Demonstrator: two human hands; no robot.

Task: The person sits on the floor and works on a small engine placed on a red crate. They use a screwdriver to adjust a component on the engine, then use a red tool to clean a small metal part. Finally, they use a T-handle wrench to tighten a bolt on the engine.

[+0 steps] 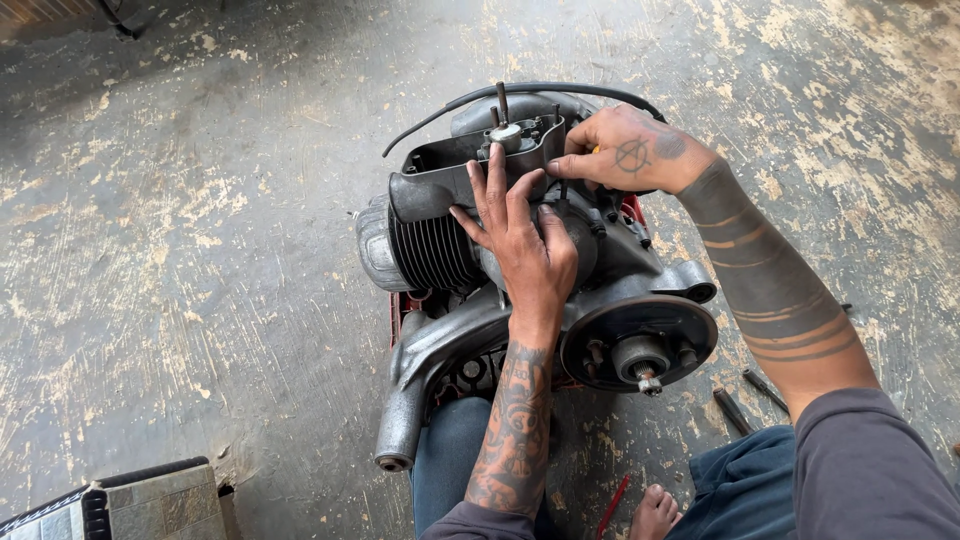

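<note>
The left hand [520,235] covers the middle of the engine [520,270], hiding whatever lies under its palm. The right hand [625,150] curls over the engine's far edge, its fingertips out of sight. A red stand [398,308] shows only in slivers beneath the casing. The tiled block [150,505] and the red stick [612,508] run off the bottom edge.
</note>
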